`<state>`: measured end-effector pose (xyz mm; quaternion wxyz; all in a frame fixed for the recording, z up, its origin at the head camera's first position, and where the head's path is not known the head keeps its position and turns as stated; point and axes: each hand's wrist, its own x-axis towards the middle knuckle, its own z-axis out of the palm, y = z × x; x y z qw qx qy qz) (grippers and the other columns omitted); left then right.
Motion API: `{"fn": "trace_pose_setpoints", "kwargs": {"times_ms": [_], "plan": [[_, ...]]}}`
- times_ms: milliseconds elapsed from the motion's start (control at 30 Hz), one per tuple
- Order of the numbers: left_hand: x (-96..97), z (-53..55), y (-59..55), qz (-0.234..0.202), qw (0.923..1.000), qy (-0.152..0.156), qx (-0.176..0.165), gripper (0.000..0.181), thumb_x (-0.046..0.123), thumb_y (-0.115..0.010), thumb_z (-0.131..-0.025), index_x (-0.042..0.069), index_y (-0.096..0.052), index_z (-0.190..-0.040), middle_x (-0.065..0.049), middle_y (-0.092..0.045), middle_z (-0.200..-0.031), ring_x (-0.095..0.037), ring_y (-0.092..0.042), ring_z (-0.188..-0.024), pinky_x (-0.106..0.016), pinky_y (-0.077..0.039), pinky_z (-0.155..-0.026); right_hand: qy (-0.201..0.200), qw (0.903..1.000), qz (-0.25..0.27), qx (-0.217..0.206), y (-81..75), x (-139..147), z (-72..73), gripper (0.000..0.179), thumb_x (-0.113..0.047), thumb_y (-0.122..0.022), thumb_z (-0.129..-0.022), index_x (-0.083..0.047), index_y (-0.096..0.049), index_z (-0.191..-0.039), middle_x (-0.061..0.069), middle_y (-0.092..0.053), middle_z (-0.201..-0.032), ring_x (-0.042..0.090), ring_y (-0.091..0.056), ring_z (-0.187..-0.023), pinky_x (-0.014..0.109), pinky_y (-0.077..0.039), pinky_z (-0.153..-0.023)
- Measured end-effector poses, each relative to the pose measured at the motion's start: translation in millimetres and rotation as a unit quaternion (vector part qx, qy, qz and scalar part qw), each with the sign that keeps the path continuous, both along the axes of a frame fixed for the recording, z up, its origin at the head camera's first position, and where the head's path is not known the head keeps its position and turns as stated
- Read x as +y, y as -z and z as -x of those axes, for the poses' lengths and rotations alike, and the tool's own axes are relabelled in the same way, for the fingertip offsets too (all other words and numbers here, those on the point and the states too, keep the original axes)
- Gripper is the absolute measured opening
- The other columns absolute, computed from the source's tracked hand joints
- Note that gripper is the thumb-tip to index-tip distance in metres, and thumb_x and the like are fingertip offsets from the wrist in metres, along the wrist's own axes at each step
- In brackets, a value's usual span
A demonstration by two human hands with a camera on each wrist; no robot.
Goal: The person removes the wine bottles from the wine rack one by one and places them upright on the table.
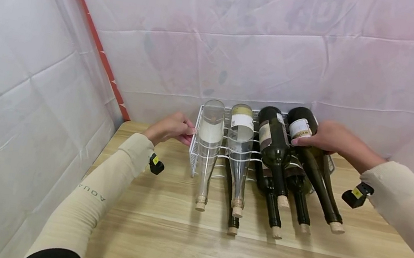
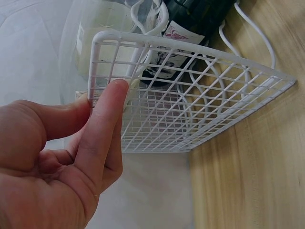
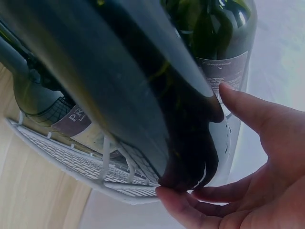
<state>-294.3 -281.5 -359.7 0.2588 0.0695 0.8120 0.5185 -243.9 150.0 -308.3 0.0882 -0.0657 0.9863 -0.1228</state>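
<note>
A white wire rack (image 1: 193, 149) holds wine bottles lying on two levels, their corked necks toward me. My left hand (image 1: 175, 128) pinches the rack's upper left edge between thumb and fingers; the left wrist view shows the mesh side (image 2: 162, 71) there. With my right hand (image 1: 333, 138) I grip the dark bottle (image 1: 312, 172) at the top right, near its base. In the right wrist view the thumb and fingers hold that bottle (image 3: 138, 95) from opposite sides. Two clear bottles (image 1: 208, 147) and another dark bottle (image 1: 275, 152) lie beside it on top.
Several dark bottles lie on the lower level, among them one with a corked neck (image 1: 303, 211) below the held bottle. The wooden table (image 1: 186, 253) extends in front of the rack. White sheeting (image 1: 259, 64) hangs close behind it and on the left.
</note>
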Motion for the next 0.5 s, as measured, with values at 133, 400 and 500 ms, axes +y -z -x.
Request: {"fn": "trace_pose_setpoints", "kwargs": {"times_ms": [133, 400, 500], "plan": [[-0.5, -0.8, -2.2, 0.001, 1.0, 0.0, -0.004, 0.022, 0.002, -0.058, -0.103, -0.016, -0.065, -0.114, -0.008, -0.07, -0.076, -0.015, -0.071, -0.065, -0.039, -0.066, -0.081, -0.01, 0.9999, -0.01, -0.002, -1.0, -4.7, 1.1, 0.06, -0.058, -0.075, -0.087, -0.015, -0.044, -0.06, -0.003, -0.042, -0.055, 0.017, -0.046, -0.051, 0.032, -0.04, -0.052], [-3.0, 0.9, -3.9, 0.007, 0.9999, 0.005, 0.005, 0.024, 0.003, -0.057, -0.104, -0.016, -0.065, -0.116, -0.01, -0.07, -0.08, -0.018, -0.071, -0.068, -0.03, -0.065, -0.071, -0.009, 0.9998, -0.009, 0.017, -1.3, -11.2, 4.5, 0.061, -0.056, -0.08, -0.082, -0.018, -0.041, -0.055, -0.005, -0.04, -0.052, 0.016, -0.046, -0.045, 0.032, -0.041, -0.048], [-2.8, 1.0, -3.4, 0.005, 1.0, 0.003, 0.003, 0.024, 0.002, -0.057, -0.103, -0.016, -0.065, -0.117, -0.01, -0.07, -0.079, -0.018, -0.071, -0.068, -0.029, -0.065, -0.07, -0.01, 0.9997, -0.01, 0.02, 0.5, -11.8, 5.2, 0.06, -0.056, -0.08, -0.082, -0.018, -0.042, -0.056, -0.003, -0.044, -0.054, 0.017, -0.048, -0.045, 0.032, -0.043, -0.047]]}}
